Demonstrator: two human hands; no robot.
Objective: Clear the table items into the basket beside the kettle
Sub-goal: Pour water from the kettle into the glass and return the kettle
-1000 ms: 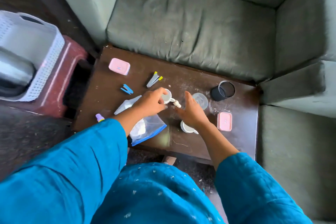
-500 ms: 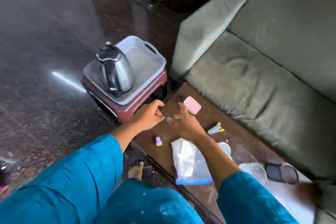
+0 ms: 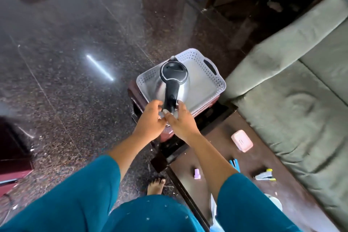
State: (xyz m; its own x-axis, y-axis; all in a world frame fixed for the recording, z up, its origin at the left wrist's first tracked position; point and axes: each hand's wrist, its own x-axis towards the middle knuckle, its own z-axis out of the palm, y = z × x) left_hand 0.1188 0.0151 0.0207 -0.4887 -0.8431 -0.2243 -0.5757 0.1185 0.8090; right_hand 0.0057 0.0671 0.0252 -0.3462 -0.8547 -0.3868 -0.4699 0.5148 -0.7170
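Head view: left hand (image 3: 149,121) and right hand (image 3: 181,123) have moved to the white perforated plastic basket (image 3: 221,83) holding the steel kettle (image 3: 174,73); fingers' state indeterminate; release pending.

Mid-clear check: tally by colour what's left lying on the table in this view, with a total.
Pink: 1, case
Purple: 1, small bottle
Blue: 1, clip, partly hidden
Grey with yellow: 1, pen-like bundle
White: 1, round item, partly hidden
Clear: 1, bag, mostly hidden
Total: 6 on the table

Dark table (image 3: 213,138) bears pink case (image 3: 242,140); purple bottle (image 3: 197,174).
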